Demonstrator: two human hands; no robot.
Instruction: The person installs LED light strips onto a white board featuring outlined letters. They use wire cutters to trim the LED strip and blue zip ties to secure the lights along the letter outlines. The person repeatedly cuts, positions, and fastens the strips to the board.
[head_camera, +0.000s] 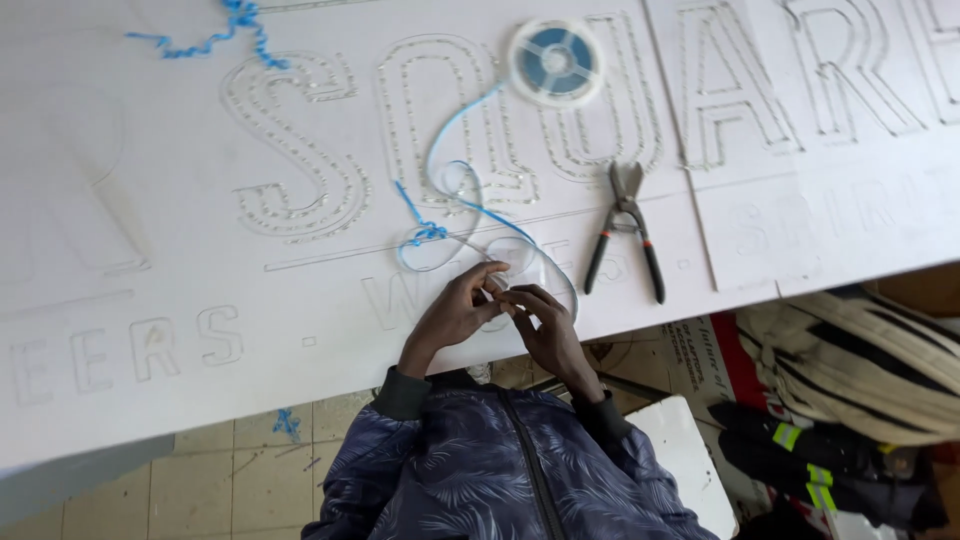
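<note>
Left hand (455, 312) and right hand (537, 322) pinch the blue strip (450, 135) together — steadying its end — just below the snips (626, 228).

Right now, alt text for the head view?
Seen from above, a person's left hand and right hand pinch a clear strip with blue backing over a white sign board cut with outlined letters. The strip loops back to a round reel; black-handled cutters lie to the right.

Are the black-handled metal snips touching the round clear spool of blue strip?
Apart. The head view shows the black-handled metal snips lying below the round clear spool of blue strip, with bare white sign board between them.
</note>
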